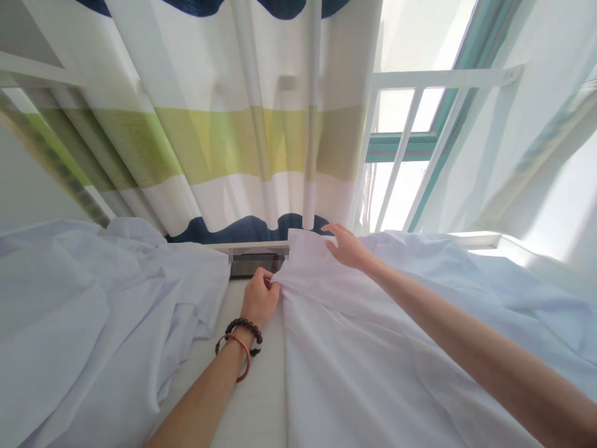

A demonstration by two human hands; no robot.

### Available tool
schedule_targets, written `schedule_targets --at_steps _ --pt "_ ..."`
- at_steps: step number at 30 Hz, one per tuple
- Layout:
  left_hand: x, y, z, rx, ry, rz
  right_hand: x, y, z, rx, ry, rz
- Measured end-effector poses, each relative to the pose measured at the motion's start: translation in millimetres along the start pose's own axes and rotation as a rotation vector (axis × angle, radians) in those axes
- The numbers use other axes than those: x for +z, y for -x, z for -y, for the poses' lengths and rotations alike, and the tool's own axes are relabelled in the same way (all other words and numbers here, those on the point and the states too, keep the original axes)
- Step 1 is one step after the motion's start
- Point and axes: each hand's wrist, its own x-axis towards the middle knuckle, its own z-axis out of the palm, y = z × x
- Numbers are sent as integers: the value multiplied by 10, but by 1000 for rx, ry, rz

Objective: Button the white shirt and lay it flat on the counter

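A pale white sheet point(373, 348) lies spread over the right part of a bed, with more of it bunched up at the left point(93, 311). My left hand point(260, 297), with bead bracelets on the wrist, pinches the sheet's edge near the far end. My right hand point(347, 247) rests flat on the sheet's far corner, fingers stretched out. Between the two folds a strip of bare mattress point(252, 398) shows.
A striped curtain point(224, 143) in white, green, yellow and navy hangs just beyond the bed. To its right is a bright window with white bars point(410, 130). A dark flat object point(254, 260) lies at the bed's far edge.
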Motion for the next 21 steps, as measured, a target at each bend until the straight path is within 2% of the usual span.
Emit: schedule_targets --at_steps 3,6,13,21 --pt "15 4 -18 55 7 26 35 457 -50 -43 74 58" --pt "15 28 -47 111 13 63 110 730 -92 -50 125 154" --pt "-112 56 -45 130 94 304 161 960 -8 3 184 268" --pt "-213 80 -68 86 285 367 100 1126 96 13 191 306"
